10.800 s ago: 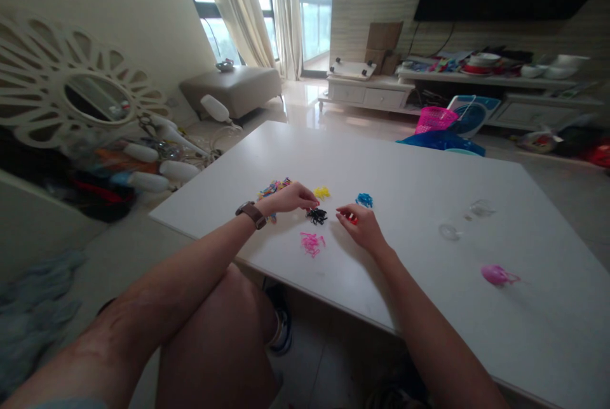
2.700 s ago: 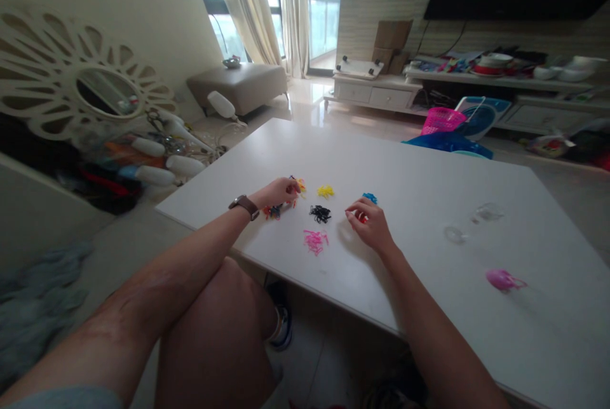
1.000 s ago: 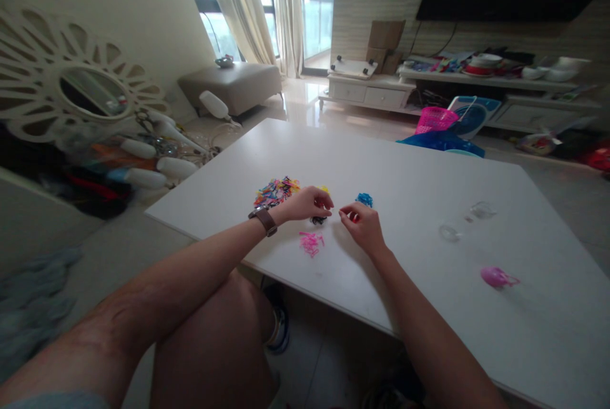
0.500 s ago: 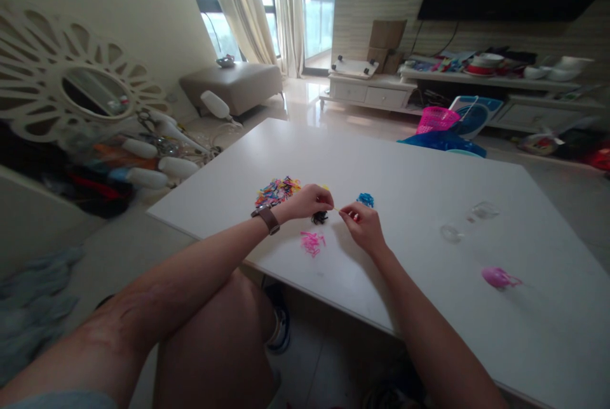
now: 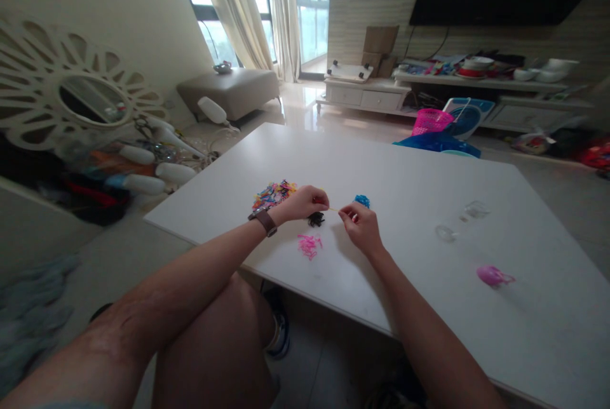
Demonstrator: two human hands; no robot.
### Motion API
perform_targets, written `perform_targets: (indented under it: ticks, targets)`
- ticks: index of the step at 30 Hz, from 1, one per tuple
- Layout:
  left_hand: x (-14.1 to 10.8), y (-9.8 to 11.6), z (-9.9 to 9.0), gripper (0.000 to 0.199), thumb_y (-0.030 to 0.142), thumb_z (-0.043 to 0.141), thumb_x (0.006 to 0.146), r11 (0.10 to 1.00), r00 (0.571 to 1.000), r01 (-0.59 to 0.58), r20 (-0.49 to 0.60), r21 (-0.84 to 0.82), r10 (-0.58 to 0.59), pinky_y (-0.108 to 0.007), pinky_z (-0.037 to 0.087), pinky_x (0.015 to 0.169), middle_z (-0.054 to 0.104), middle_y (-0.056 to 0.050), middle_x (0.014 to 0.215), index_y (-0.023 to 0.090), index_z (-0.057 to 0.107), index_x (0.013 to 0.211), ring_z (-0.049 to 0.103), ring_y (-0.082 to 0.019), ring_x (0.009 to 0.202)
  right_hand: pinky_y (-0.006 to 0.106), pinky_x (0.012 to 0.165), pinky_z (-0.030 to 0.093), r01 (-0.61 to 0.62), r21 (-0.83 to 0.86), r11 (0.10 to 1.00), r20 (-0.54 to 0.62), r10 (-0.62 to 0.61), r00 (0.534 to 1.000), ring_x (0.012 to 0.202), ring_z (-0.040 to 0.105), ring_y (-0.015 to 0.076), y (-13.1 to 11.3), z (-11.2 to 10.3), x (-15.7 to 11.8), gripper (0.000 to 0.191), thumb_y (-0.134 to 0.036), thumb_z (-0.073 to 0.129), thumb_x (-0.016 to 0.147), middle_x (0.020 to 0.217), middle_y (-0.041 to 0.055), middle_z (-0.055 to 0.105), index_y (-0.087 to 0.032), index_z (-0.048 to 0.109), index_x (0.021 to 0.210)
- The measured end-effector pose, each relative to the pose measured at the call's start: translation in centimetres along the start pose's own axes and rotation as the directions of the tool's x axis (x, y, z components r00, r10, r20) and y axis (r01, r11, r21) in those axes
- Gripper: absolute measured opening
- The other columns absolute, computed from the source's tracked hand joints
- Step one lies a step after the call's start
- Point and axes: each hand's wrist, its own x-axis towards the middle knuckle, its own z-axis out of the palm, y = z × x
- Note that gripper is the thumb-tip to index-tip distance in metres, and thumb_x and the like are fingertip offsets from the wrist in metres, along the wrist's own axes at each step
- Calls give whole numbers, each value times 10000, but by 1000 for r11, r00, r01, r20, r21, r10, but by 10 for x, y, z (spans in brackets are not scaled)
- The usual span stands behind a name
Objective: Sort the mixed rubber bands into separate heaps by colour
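- Head view: we are finger-pinching a yellow strand (image 5: 333, 209), left hand (image 5: 309, 201) to right hand (image 5: 359, 223), apparently for tension.
- Pink pile (image 5: 309, 246) is lying apart, presumably by colour.

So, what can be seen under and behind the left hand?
Part of a black pile shows below the left hand, and a multicoloured pile shows beyond, partly hidden. What lies directly behind the hand is covered, so I cannot tell.
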Motion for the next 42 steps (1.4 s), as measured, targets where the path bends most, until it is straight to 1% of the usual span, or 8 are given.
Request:
perform_targets:
  ticks: [3, 10, 15, 21, 26, 32, 37, 42]
  targets:
    - [2, -1, 1, 94, 173, 656, 781, 1000, 1000, -7, -6, 22, 7, -242, 442, 660, 709, -39, 724, 121, 735, 785, 596, -133, 674, 323, 635, 450, -2, -5, 1000, -4, 2, 1000, 644, 582, 172, 0, -2, 0, 119, -245, 602, 879, 747, 16, 669, -230, 645, 769]
    - [-4, -30, -29, 108, 222, 676, 783, 993, 986, 118, -120, 14, -116, -235, 452, 650, 705, -28, 705, 137, 734, 750, 592, -132, 669, 315, 615, 442, -24, -21, 999, -22, 24, 999, 648, 587, 176, 0, 1, 0, 131, -246, 606, 867, 746, 19, 674, -234, 638, 741]
    - [-4, -25, -14, 100, 193, 684, 765, 996, 995, 87, -37, -14, -87, -237, 456, 649, 725, -41, 725, 124, 754, 783, 613, -136, 669, 316, 631, 462, 9, 27, 1000, 38, -10, 999, 662, 601, 176, -3, 5, -1, 138, -257, 596, 888, 770, 30, 683, -233, 659, 767]
    - [-5, -44, -21, 153, 248, 684, 778, 975, 957, 223, -190, 6, -218, -241, 433, 616, 731, -42, 711, 125, 772, 795, 582, -132, 627, 298, 601, 459, -45, 49, 998, -51, 48, 998, 601, 565, 154, 0, -1, 1, 125, -257, 591, 879, 744, 18, 673, -220, 651, 776]
    - [-4, -59, -24, 120, 229, 715, 741, 940, 914, 338, -257, 55, -313, -245, 398, 579, 705, -35, 634, 131, 783, 752, 559, -133, 583, 300, 625, 456, 10, 15, 1000, 8, -10, 1000, 631, 574, 156, 0, 0, 0, 114, -206, 585, 866, 750, 18, 660, -214, 646, 770]
    - [12, -56, -11, 211, 270, 658, 835, 913, 888, 403, -273, 69, -371, -228, 397, 565, 724, -53, 681, 103, 788, 835, 591, -132, 607, 297, 637, 462, 22, 22, 1000, 52, -23, 998, 641, 585, 155, 3, 2, -1, 107, -204, 586, 861, 763, 22, 660, -208, 651, 775]
    - [21, -49, -11, 292, 164, 585, 870, 897, 861, 389, -262, -209, -435, -228, 505, 666, 773, -102, 882, 90, 724, 1116, 654, -123, 676, 297, 635, 454, 14, 8, 1000, 58, -15, 998, 630, 577, 154, 5, 2, -1, 103, -195, 589, 848, 755, 18, 661, -208, 655, 770]
    - [15, -43, -10, 354, 44, 625, 786, 840, 935, 250, -105, -482, -339, -315, 557, 845, 770, -152, 1013, 80, 678, 1133, 723, -160, 839, 287, 629, 450, 19, -6, 1000, 75, -18, 997, 625, 567, 147, 4, 3, 0, 105, -183, 594, 843, 748, 15, 655, -203, 656, 760]
